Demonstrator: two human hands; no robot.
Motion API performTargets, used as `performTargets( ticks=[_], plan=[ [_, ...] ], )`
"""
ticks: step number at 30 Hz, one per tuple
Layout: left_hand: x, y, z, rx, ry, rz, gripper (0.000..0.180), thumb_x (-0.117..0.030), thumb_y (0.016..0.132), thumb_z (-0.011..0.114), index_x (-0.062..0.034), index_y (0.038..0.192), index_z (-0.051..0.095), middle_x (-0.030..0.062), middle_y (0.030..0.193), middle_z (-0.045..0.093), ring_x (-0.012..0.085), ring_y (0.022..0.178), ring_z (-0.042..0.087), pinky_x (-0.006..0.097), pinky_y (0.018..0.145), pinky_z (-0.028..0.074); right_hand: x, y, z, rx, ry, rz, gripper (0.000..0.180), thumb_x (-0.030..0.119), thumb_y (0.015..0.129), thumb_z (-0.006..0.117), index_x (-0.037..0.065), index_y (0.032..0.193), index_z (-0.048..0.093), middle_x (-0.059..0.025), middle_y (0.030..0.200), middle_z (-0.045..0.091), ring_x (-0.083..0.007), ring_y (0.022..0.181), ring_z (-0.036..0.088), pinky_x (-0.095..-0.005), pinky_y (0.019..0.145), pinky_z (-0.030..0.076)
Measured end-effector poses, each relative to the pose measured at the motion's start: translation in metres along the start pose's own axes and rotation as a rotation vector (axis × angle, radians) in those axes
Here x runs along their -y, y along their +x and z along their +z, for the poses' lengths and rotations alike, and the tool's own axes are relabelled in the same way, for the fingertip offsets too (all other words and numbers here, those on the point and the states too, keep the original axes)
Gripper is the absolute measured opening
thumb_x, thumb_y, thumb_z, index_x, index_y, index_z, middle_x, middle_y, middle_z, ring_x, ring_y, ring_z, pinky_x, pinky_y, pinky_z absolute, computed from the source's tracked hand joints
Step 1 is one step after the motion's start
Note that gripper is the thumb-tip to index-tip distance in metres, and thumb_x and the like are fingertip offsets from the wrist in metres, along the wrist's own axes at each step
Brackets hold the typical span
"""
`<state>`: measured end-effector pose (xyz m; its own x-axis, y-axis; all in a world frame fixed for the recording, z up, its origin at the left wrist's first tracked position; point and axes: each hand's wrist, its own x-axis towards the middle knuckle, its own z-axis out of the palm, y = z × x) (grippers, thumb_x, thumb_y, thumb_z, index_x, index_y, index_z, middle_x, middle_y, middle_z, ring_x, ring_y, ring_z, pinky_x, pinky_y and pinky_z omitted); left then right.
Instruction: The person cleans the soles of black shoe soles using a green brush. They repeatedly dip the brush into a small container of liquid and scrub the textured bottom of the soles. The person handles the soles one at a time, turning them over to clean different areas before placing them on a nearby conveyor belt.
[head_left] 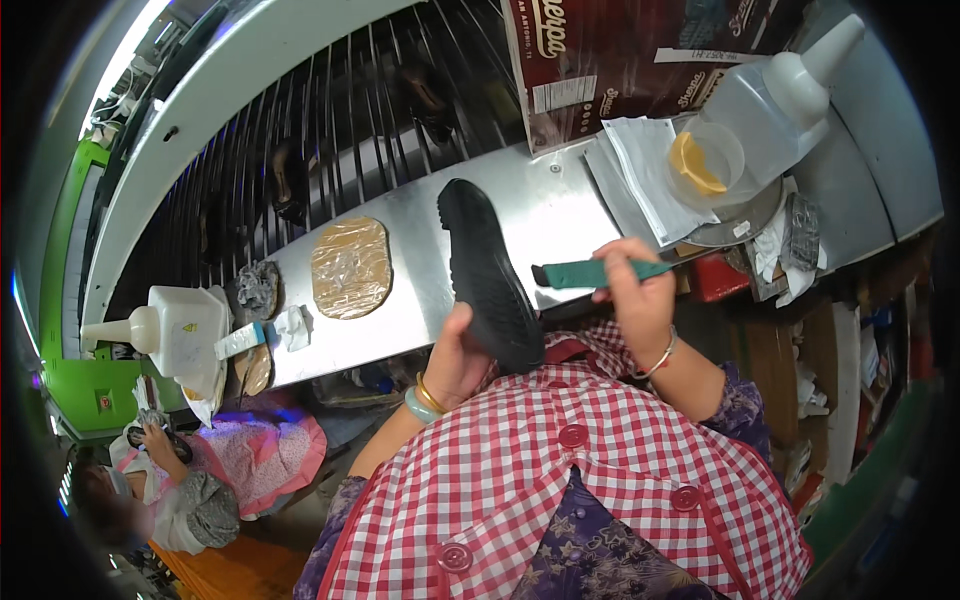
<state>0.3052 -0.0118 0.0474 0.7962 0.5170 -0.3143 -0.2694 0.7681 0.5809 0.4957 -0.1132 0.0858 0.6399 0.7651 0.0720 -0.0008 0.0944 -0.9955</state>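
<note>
A black shoe sole (pixel 487 275) stands out long and dark in front of me, its heel end toward the rack or its far end raised over the metal ledge. Around its near edge my left hand (pixel 456 365) is closed, thumb on the side. To the right, my right hand (pixel 640 300) grips a flat green-handled brush (pixel 582 275) with a dark tip. That tip points left at the sole, with a small gap between them. On the ledge left of the sole lies a tan pad wrapped in clear film (pixel 351 268).
Behind the metal ledge (pixel 420 215) run dark bars (pixel 350 120) carrying several dark shoe parts. At right stand a maroon box (pixel 620 60), a spouted bottle (pixel 775 105) and a clear cup (pixel 735 150) with yellow inside. Left are a white spouted bottle (pixel 185 330) and a co-worker (pixel 190 490).
</note>
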Motion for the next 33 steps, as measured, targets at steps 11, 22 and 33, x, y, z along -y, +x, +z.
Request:
performTargets(
  ticks=[11,22,33],
  plan=[
    [-0.041,0.011,0.008,0.332,-0.132,0.108,0.083,-0.06,0.077,0.055,-0.0001,0.132,0.039,0.0242,0.125,0.049,0.0335,0.11,0.056,0.047,0.095,0.047,0.041,0.022,0.04,0.25,-0.248,-0.667,0.024,0.007,0.081,0.066,0.004,0.105,0.064,-0.0106,0.092,0.065,-0.0201,0.082,0.065,-0.0266,0.07,0.051],
    [-0.052,0.011,-0.008,0.211,-0.053,0.123,0.07,-0.051,0.084,0.051,-0.0011,0.132,0.039,0.0187,0.124,0.051,0.0285,0.107,0.057,0.04,0.091,0.048,0.046,-0.002,0.032,0.132,-0.233,-0.783,0.015,-0.001,0.086,0.053,-0.005,0.098,0.061,-0.0187,0.093,0.064,-0.0274,0.083,0.065,-0.0327,0.073,0.052],
    [-0.16,0.004,0.126,0.602,0.179,0.524,0.093,-0.061,0.072,0.061,-0.0001,0.136,0.033,0.0183,0.124,0.051,0.0296,0.104,0.058,0.043,0.089,0.049,0.008,0.005,0.001,-0.341,-0.044,-0.798,0.038,0.021,0.098,0.036,-0.004,0.128,0.039,-0.0202,0.109,0.058,-0.0273,0.097,0.061,-0.0354,0.078,0.05]
  ],
)
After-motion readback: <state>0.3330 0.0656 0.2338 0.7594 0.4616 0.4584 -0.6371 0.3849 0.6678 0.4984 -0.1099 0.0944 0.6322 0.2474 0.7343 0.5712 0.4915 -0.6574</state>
